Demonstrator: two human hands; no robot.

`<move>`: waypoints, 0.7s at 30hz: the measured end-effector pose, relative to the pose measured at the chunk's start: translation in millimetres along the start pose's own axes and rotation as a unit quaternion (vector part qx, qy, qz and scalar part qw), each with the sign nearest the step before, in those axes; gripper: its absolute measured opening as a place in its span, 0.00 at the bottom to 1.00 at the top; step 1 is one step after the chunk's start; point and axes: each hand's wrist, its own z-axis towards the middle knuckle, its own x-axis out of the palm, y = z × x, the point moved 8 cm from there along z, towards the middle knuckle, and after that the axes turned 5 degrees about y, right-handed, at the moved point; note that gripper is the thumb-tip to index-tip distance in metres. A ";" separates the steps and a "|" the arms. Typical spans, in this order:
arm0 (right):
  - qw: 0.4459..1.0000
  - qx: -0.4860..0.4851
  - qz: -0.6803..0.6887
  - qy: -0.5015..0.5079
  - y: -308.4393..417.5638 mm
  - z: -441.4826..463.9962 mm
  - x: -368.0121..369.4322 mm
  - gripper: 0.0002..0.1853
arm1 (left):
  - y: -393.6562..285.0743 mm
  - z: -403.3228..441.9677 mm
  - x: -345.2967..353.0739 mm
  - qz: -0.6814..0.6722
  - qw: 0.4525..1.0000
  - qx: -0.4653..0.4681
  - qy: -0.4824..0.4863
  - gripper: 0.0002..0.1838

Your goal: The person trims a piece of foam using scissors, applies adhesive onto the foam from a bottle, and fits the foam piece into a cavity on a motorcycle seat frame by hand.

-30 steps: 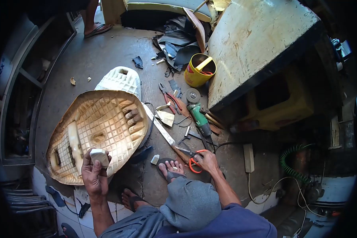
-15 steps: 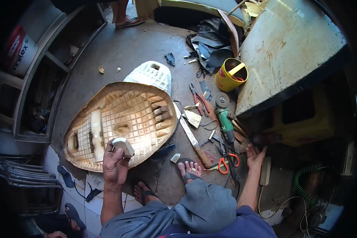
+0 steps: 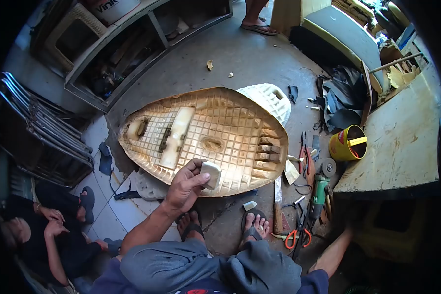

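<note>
A small pale block [image 3: 211, 175] is held between the thumb and fingers of my left hand [image 3: 185, 185], over the lower edge of a large tan shell [image 3: 220, 117] with a grid pattern. My right arm reaches out to the lower right; its hand is lost in the dark under the bench, so its fingers cannot be seen. Orange-handled scissors [image 3: 298, 238] lie on the floor between my right foot and that arm. Beside them are a long blade with a wooden handle [image 3: 278, 218] and a green angle grinder [image 3: 319, 191].
A yellow bucket [image 3: 347, 143] stands against the pale bench [image 3: 397, 142]. Red-handled pliers [image 3: 306, 159] and black scraps [image 3: 345, 100] lie nearby. A white moulded piece [image 3: 269, 100] sits behind the shell. Another person [image 3: 59, 230] sits at lower left; someone's feet [image 3: 258, 27] show at the top.
The view has swung left. My right hand let go of the scissors, which now lie on the floor, and moved right into the dark. My left hand still holds the block.
</note>
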 end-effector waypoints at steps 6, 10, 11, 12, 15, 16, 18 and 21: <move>0.902 -0.095 -0.420 -0.033 0.6 -9.3 11.8 0.26 | -5.1 -6.0 2.6 0.033 0.999 -0.014 -0.001 0.23; 0.834 -0.107 -0.540 -0.033 -5.9 -5.7 21.4 0.26 | -10.5 -12.6 -3.0 0.046 0.999 -0.011 -0.018 0.24; 0.825 -0.108 -0.553 -0.033 -6.1 -4.5 22.3 0.26 | -9.4 -12.0 -4.7 0.028 0.999 -0.013 -0.024 0.24; 0.818 -0.111 -0.563 -0.032 -7.0 -2.0 24.7 0.26 | -8.4 -9.9 -4.0 0.027 0.999 -0.012 -0.023 0.24; 0.809 -0.122 -0.575 -0.020 -9.3 1.1 18.7 0.26 | -8.0 -8.2 1.9 0.055 0.998 -0.013 -0.028 0.24; 0.807 -0.128 -0.576 -0.016 -9.8 1.7 16.4 0.26 | -6.1 -7.8 1.7 0.080 0.996 -0.031 -0.039 0.25; 0.805 -0.140 -0.576 -0.013 -7.5 3.4 4.7 0.26 | -5.9 -5.4 11.8 0.121 0.992 -0.032 -0.033 0.23; 0.816 -0.159 -0.555 -0.010 1.8 -9.9 -6.0 0.26 | -3.9 -1.2 22.1 0.134 0.990 -0.030 -0.015 0.22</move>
